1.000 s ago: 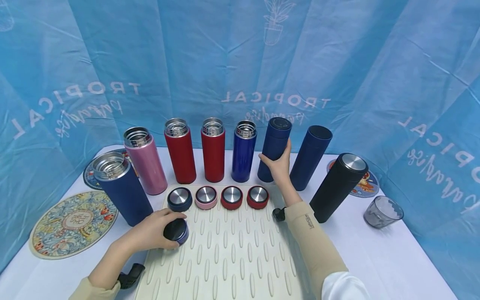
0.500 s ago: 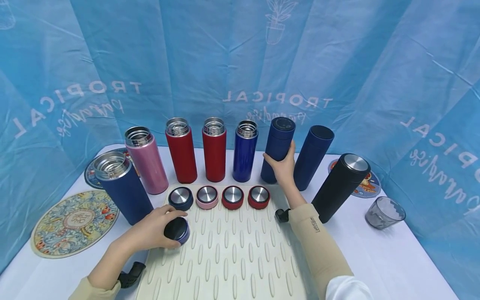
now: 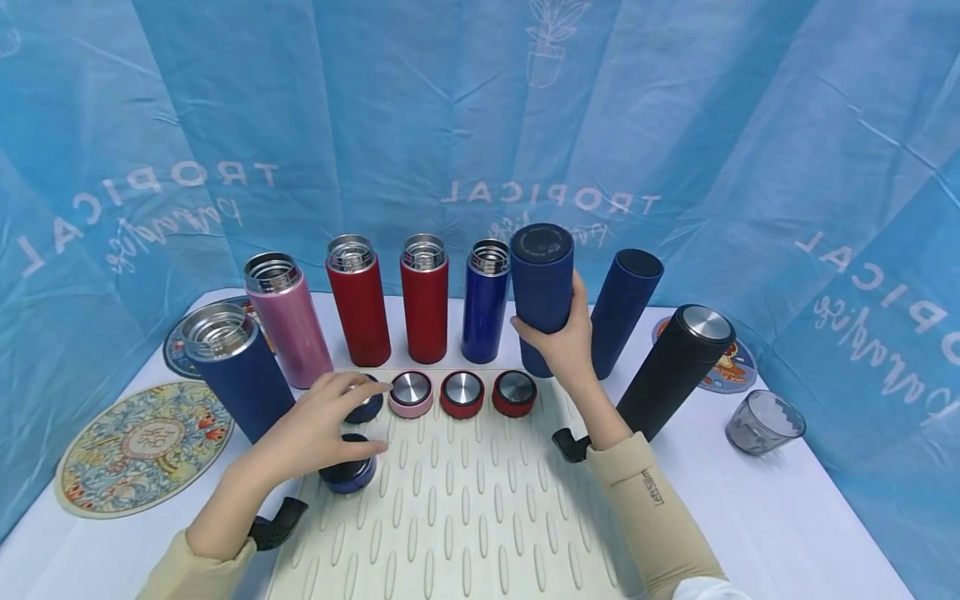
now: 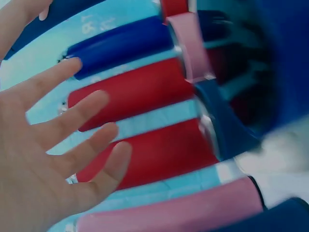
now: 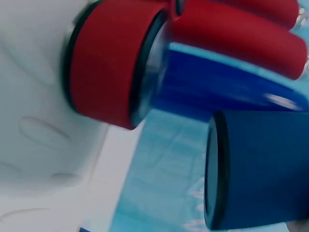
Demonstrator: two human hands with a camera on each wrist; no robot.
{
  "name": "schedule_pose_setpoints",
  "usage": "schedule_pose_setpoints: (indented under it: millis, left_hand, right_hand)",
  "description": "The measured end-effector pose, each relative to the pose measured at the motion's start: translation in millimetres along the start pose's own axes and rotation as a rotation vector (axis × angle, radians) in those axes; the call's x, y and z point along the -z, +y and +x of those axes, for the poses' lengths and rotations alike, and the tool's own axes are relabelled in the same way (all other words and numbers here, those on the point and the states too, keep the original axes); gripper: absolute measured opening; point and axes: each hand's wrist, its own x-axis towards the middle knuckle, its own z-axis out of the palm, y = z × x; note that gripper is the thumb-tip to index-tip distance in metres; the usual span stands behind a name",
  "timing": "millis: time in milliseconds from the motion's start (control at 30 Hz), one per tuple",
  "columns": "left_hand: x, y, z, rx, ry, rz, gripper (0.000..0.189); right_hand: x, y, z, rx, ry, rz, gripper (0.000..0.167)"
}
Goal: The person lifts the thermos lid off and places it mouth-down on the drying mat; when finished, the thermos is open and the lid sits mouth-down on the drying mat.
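Blue curtain (image 3: 390, 117) behind white table (image 3: 780, 517). Left hand (image 3: 311, 429): fingers spread, holding nothing, over the nearer dark-blue lid (image 3: 351, 476) on mat (image 3: 457, 533). Right hand (image 3: 567, 346): thumb and fingers round capped navy bottle (image 3: 542, 296), right of the glossy blue bottle (image 3: 484, 308). Probably fetching that navy one for uncapping; next likely calls for left fingers on its cap (image 3: 542, 243). Left wrist view shows the palm empty; head view, only the hand's back.

The head view faces forward-down from above; both close, sideways-turned wrist views share its glossy blue cylindrical metal bottle (image 3: 486, 308).
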Motion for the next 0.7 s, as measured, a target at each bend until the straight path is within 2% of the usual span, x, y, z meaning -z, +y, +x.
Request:
schedule_pose_setpoints:
  millis: [100,267,433,600,700]
  left_hand:
    - [3.2,7.3,8.9,-0.034,0.059,-0.034,0.074]
    - [5.9,18.1,20.6,-0.062,0.125,-0.123,0.085]
    - [3.7,24.4,28.0,-0.095,0.164,-0.291,0.098]
    - [-1.2,28.1,32.5,-0.109,0.143,-0.455,0.102]
    - [-4.2,30.0,34.3,-0.093,0.119,-0.506,0.098]
  right_hand:
    - [1,-11,-8.1,0.061,-0.064,-0.068,0.090]
    - [4,-23,-22.1,0.112,-0.173,-0.277,0.092]
    - [5,-28,-32.9,0.137,-0.285,-0.443,0.090]
    - [7,-30,-41.1,0.230,-0.393,-0.608,0.089]
    - [8,-31,-46.3,0.319,-0.442,-0.689,0.090]
